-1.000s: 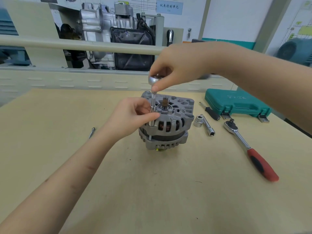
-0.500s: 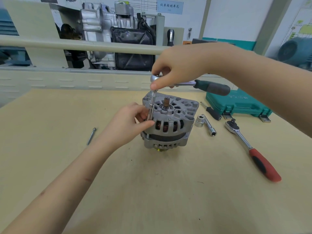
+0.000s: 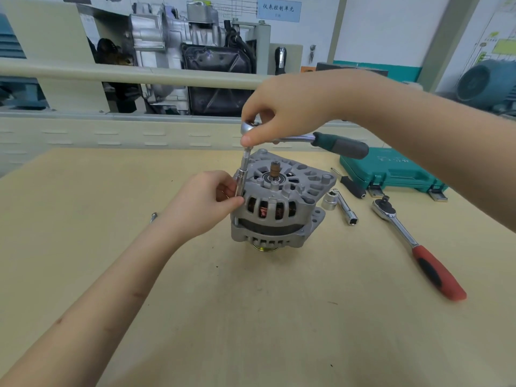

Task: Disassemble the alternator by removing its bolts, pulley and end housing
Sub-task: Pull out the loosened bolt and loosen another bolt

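One alternator [image 3: 279, 202] stands mid-bench [image 3: 251, 317], pulley [image 3: 265, 248] down, so the through-bolts face up where I can reach them. I've got the socket [image 3: 240, 182] seated at the housing's left edge, on a bolt I can't see under it, judging this as a loosening pass. Extension [image 3: 245, 160] runs straight up to the ratchet [image 3: 307, 139], its green handle sticking out to my right, clear of the housing for a swing.

Left hand [image 3: 203, 203] comes in low from the left, thumb and fingers pinched shut around the socket, steadying it so it stays square on the bolt. Right hand [image 3: 282, 110] arches over from the right, wrist high, fingers closed on the ratchet head [image 3: 248, 127], thumb pressing down to keep the drive engaged.

Out on the bench: one loose bolt [image 3: 153, 217] to the left, well apart. To the right, a spare socket [image 3: 329, 201] and bar [image 3: 347, 210], a red ratchet [image 3: 418, 247], and the green case [image 3: 391, 171] beyond.
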Motion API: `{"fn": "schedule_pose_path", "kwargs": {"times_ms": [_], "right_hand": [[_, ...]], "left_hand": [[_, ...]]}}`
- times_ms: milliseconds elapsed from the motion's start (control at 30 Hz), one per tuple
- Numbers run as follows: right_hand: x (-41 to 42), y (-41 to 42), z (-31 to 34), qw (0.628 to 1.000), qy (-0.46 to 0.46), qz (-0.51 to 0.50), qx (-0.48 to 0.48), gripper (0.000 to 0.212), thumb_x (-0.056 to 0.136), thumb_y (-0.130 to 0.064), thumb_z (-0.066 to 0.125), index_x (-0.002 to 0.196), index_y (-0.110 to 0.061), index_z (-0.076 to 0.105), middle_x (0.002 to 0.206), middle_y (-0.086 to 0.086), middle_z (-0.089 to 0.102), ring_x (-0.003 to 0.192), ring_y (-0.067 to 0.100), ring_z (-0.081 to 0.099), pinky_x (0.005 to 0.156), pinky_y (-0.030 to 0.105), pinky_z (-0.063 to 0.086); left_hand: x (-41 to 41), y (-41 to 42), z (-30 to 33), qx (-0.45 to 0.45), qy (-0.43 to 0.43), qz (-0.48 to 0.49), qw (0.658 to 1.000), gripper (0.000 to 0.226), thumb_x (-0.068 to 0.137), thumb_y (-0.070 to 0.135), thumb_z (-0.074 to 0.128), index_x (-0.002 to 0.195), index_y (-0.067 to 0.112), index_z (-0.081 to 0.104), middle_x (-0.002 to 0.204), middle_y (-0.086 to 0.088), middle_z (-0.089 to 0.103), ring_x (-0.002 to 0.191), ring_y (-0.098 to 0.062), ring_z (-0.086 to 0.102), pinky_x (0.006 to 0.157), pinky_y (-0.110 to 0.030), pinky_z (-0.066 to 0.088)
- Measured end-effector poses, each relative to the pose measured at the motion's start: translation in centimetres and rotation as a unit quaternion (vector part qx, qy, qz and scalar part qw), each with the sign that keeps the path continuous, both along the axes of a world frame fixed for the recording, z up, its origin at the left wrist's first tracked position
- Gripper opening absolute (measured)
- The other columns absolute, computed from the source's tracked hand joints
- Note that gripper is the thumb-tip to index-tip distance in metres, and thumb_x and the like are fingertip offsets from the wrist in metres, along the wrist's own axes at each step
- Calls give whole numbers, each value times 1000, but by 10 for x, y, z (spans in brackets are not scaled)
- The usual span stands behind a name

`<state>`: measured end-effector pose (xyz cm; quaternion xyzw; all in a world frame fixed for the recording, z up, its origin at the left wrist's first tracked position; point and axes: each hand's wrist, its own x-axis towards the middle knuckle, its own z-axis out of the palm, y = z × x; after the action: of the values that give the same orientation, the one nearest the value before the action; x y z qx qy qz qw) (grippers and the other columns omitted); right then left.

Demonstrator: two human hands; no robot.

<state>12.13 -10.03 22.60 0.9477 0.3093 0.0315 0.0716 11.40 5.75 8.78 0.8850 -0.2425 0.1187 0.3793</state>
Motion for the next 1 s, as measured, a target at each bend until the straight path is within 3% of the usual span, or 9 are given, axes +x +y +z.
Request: {"fn": "schedule_pose_path", "kwargs": {"times_ms": [67,133,333,467,533,633,733,867,1000], "right_hand": [[-1,0,-2,999,20,-4,28,33,89,-50,46,92,-21,60,54,-12,54,56,1,57,52,11,39],[-3,1,-2,998,41,-5,37,31,89,-50,46,99,-24,60,56,-12,56,63,2,64,62,20,47],[-4,1,5,997,70,27,16,40,88,-44,49,115,-15,59,95,7,66,79,6,62,74,29,48],[-9,-4,6,992,98,43,64,42,86,-39,57,122,-18,58,110,8,65,100,20,59,86,31,42],[-9,-2,4,994,73,40,73,42,84,-45,58,113,-16,62,93,3,70,87,11,64,78,24,47],[-6,3,-2,998,5,5,55,49,82,-57,51,89,-10,64,62,-6,65,50,-1,59,51,16,46],[-6,1,-3,999,6,0,48,49,82,-59,48,85,-11,59,57,-6,62,45,0,56,45,10,41],[-11,-5,4,996,60,39,44,31,86,-46,52,98,-19,63,75,-6,65,63,1,60,61,18,43],[-13,-8,5,995,61,67,39,37,89,-37,54,114,-11,61,103,16,64,90,28,58,78,31,41]], "left_hand": [[-2,-1,0,-12,5,-9,1000,16,81,13,67,74,17,54,67,10,55,61,0,50,53,-5,38],[-5,-2,-1,-14,4,-19,1000,20,81,14,67,70,21,52,67,11,55,59,2,50,53,-5,38],[-11,-3,-3,-109,-1,-48,993,20,81,10,66,87,28,59,76,10,58,65,4,54,63,-8,43],[-10,-5,-3,-135,-10,-42,990,26,78,9,70,71,31,57,67,10,58,57,8,50,58,-6,40],[-10,-7,-5,-142,-13,-37,989,26,77,11,72,67,30,56,63,11,57,55,8,50,56,-5,39],[-12,-13,-7,-162,-14,-27,986,26,75,11,73,64,26,55,61,9,57,53,6,50,54,-7,39],[-13,-15,-7,-156,-18,-23,987,24,76,14,71,63,25,53,62,9,56,54,5,49,54,-8,39],[-13,-14,-5,-144,16,-58,988,6,83,16,64,78,19,65,69,5,61,62,1,52,58,-11,42],[-10,-16,-3,-162,19,-54,985,18,81,11,68,65,8,61,52,13,53,51,2,45,50,-9,34]]}}
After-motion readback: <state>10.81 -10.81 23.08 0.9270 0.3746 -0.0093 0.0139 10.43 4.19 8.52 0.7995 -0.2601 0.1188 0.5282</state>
